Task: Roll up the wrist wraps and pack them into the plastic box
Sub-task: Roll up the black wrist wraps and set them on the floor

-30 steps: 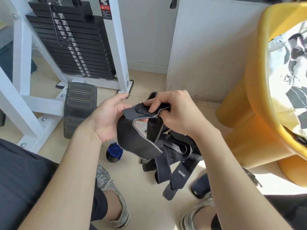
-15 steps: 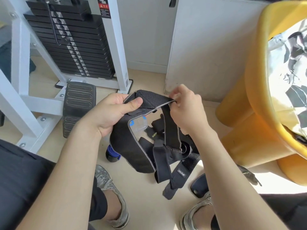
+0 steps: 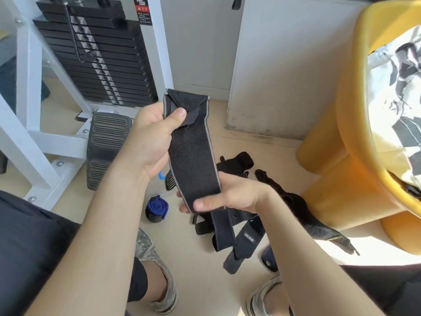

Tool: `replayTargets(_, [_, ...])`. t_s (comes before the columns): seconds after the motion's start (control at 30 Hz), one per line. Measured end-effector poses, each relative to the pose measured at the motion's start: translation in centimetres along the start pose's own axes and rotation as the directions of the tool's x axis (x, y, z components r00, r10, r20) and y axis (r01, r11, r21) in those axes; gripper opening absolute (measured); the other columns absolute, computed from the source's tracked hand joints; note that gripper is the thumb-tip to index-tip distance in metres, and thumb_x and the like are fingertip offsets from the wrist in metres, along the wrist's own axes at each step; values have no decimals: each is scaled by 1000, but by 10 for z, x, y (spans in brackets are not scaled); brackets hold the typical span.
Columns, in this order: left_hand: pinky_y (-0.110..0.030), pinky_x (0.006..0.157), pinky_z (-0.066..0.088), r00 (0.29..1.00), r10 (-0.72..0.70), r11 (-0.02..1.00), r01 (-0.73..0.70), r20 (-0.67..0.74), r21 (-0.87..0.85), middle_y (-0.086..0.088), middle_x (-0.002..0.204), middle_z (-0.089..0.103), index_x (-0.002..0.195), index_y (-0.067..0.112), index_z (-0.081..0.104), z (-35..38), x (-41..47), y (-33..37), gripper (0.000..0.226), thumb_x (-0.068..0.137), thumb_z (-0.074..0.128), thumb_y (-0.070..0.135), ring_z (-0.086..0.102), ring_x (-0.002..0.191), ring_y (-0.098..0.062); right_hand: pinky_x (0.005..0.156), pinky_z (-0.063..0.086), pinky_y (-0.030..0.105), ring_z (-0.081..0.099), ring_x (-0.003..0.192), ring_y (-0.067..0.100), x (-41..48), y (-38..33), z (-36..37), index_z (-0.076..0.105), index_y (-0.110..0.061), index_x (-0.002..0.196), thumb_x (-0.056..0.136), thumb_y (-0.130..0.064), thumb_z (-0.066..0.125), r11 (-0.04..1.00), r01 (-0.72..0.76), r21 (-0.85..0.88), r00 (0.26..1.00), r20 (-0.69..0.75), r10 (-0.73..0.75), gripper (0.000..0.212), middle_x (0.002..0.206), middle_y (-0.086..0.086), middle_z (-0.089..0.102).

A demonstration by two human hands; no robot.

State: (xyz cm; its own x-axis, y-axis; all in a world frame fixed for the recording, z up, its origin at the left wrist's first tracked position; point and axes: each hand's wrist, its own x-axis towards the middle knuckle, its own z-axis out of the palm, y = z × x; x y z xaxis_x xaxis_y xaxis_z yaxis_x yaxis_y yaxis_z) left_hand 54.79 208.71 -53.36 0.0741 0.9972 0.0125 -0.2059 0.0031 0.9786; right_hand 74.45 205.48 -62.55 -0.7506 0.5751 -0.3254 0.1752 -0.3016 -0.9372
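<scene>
Wrist wrap (image 3: pixel 193 156), bunched a moment ago, now hangs pulled straight above the floor (image 3: pixel 193 283): right hand (image 3: pixel 230 198) pinches its near end, left hand (image 3: pixel 149 139) grips the far, tabbed end. Looks ready for rolling.

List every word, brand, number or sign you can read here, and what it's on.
Nothing reads for certain.
Red warning sticker on the white post: print too small.
Marks on the weight plates: blurred.
White-lettered tag on a floor strap: upside down, unclear.
Yellow print on the far-right strap: blurred.
Held wrist wrap: no text.
</scene>
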Motion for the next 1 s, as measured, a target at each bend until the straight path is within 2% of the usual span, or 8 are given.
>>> replayTargets(0.1, [-40, 106, 60, 998, 29, 999, -27, -61, 25, -11, 118, 81, 123, 3, 73, 0, 1, -1, 27, 112, 50, -2, 76, 116, -24, 110, 56, 52, 72, 122, 28, 9, 41, -1, 69, -8, 134, 90, -7, 82, 926, -259, -275, 942, -282, 180, 46, 130, 6, 77])
replayTargets(0.23, [-45, 109, 58, 993, 36, 998, -30, -113, 59, -13, 121, 80, 121, 6, 75, -5, 3, -7, 26, 112, 51, 0, 75, 121, -29, 99, 64, 52, 78, 111, 30, 9, 91, 4, 66, -10, 138, 107, -16, 67, 912, -411, -17, 849, -372, 375, 32, 124, 9, 79])
replayTargets(0.37, [-38, 104, 59, 991, 60, 996, -52, -118, 68, -7, 117, 82, 119, 9, 75, -5, 6, -13, 26, 112, 52, 1, 76, 116, -22, 89, 67, 54, 81, 104, 34, 6, 113, 7, 64, -10, 136, 109, -2, 57, 924, -345, 164, 855, -352, 382, 29, 118, 12, 81])
replayTargets(0.47, [-38, 106, 58, 991, 76, 994, -67, -108, 87, -8, 121, 81, 121, 10, 75, -4, 8, -17, 27, 112, 51, 2, 75, 119, -23, 93, 65, 55, 79, 110, 33, 7, 112, 8, 63, -7, 136, 100, 11, 65, 945, -258, 202, 865, -388, 319, 40, 124, 14, 79])
replayTargets(0.6, [-36, 106, 58, 992, 92, 993, -84, -87, 87, -6, 123, 81, 122, 13, 75, -4, 9, -19, 28, 112, 51, 3, 75, 122, -22, 89, 67, 54, 81, 101, 33, 9, 108, 4, 69, -2, 127, 87, 11, 79, 949, -312, 36, 853, -430, 296, 44, 118, 16, 79])
replayTargets(0.7, [-33, 106, 57, 990, 122, 988, -115, -65, 102, -2, 125, 81, 122, 16, 76, -5, 8, -19, 27, 111, 54, 5, 74, 123, -19, 87, 67, 51, 82, 94, 37, 6, 112, 5, 72, 4, 119, 86, 5, 84, 919, -393, -16, 868, -337, 365, 35, 107, 20, 81])
replayTargets(0.87, [-30, 100, 58, 992, 129, 987, -128, 3, 96, -3, 121, 82, 119, 15, 78, -6, 5, -13, 20, 108, 63, 7, 75, 119, -19, 65, 62, 28, 79, 68, 21, 8, 112, 14, 74, -5, 100, 84, -21, 94, 840, -517, -168, 847, -246, 472, 30, 82, 15, 81])
replayTargets(1.0, [-32, 91, 62, 983, 3, 1000, -8, 186, 28, -11, 116, 82, 120, 10, 78, -10, -1, -8, 22, 99, 71, 9, 78, 107, -22, 72, 59, 35, 71, 81, 25, 8, 94, 6, 72, -7, 93, 86, -12, 83, 708, -541, -453, 841, -271, 469, 14, 83, 1, 74])
